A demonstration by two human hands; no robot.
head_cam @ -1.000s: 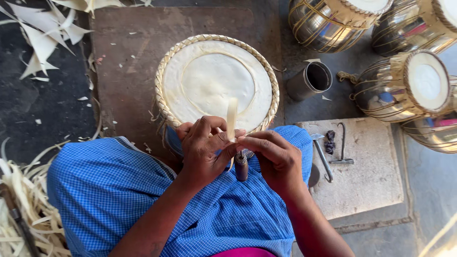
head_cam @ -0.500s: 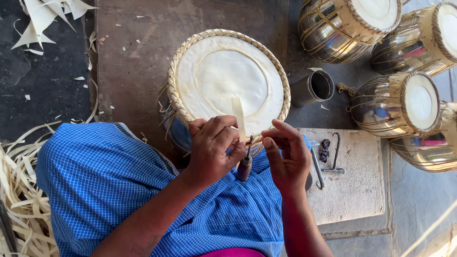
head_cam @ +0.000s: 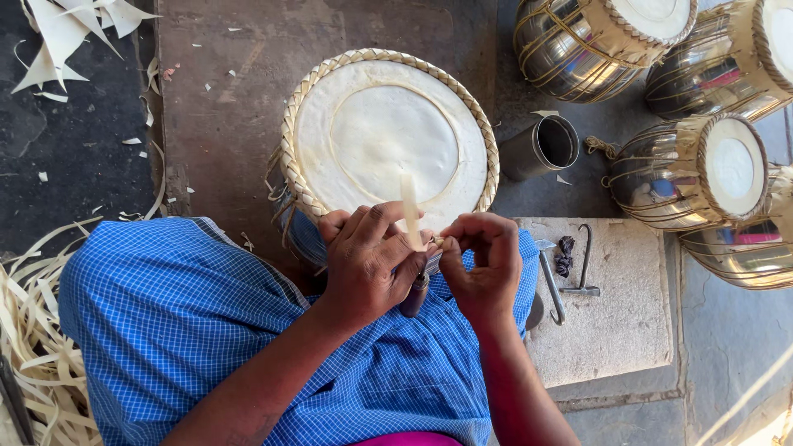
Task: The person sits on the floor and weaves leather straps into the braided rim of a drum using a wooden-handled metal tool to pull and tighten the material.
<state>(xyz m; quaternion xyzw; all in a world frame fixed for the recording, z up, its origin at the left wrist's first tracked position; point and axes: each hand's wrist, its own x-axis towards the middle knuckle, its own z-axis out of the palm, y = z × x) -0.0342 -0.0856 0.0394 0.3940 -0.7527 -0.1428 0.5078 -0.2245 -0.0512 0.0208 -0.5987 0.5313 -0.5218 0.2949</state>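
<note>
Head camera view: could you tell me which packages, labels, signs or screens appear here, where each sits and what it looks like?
None: no package, label, sign or screen shows.
In view are only a drum with a pale skin, shiny metal drums at right, a dark metal cup and hook tools on a stone slab.

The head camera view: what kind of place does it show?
Probably a drum maker's workshop: a drum head with a woven rim in front of the hands, finished metal drums nearby, and cut strips on the floor.
</note>
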